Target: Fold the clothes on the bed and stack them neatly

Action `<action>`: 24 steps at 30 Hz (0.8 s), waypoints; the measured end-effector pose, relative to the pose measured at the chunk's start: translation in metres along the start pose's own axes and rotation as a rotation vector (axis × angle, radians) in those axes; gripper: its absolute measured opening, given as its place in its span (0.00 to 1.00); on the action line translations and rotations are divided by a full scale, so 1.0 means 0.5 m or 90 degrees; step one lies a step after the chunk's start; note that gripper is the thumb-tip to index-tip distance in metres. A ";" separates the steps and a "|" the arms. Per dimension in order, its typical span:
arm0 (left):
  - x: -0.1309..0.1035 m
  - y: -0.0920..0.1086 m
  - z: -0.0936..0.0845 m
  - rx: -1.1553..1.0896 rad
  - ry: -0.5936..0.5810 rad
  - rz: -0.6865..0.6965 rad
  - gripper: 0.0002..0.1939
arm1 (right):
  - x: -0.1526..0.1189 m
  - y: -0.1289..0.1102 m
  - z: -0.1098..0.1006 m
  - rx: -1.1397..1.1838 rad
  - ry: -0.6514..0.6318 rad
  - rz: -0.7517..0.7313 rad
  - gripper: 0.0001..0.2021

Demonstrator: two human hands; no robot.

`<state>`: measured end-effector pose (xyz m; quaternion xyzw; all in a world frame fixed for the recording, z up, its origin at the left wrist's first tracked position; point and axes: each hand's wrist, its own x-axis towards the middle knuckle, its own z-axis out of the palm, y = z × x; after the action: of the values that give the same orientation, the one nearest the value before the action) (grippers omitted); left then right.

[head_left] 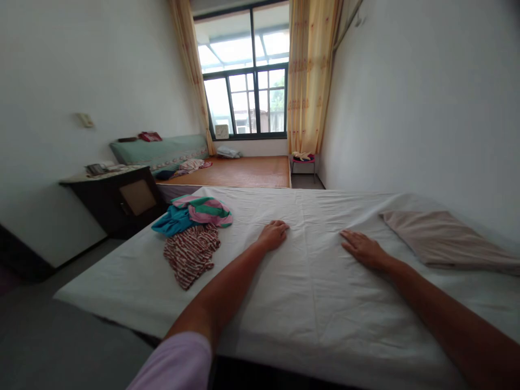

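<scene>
A white sheet (276, 292) covers the table-like surface in front of me, with light creases across it. My left hand (274, 234) rests on the sheet left of its middle crease, palm down, fingers slightly bent and holding nothing. On the other side of that crease, my right hand (363, 249) lies flat with its fingers stretched out. Left of my left hand is a heap of clothes: a pink and green striped cloth (209, 210), a blue cloth (175, 221) and a brown-and-white patterned cloth (192, 253). A folded beige cloth (442, 238) lies to the right of my right hand.
Beyond the sheet is a bed with a brown mat (247, 171) and a green headboard (162, 151). A dark cabinet (109, 200) stands at the left. A stool (304, 160) holding cloth is near the curtain (309, 81). A white wall (426, 108) bounds the right side.
</scene>
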<state>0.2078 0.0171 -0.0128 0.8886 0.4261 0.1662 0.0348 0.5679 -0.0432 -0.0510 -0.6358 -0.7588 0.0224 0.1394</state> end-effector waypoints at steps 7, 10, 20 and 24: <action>-0.048 -0.026 -0.043 0.047 0.018 -0.056 0.18 | 0.006 -0.152 0.032 -0.018 0.064 -0.122 0.24; -0.082 -0.096 -0.112 0.098 0.076 -0.130 0.18 | 0.002 -0.139 0.034 -0.013 0.091 -0.144 0.23; -0.212 -0.315 -0.322 0.170 0.170 -0.332 0.08 | 0.012 -0.146 0.029 0.013 0.086 -0.110 0.22; -0.190 -0.318 -0.339 0.070 0.200 -0.363 0.13 | 0.006 -0.150 0.020 0.028 0.087 -0.115 0.22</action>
<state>-0.0212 0.0313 0.0894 0.6978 0.6660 0.2615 -0.0342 0.4929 -0.0529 -0.0443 -0.5616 -0.8012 -0.0169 0.2061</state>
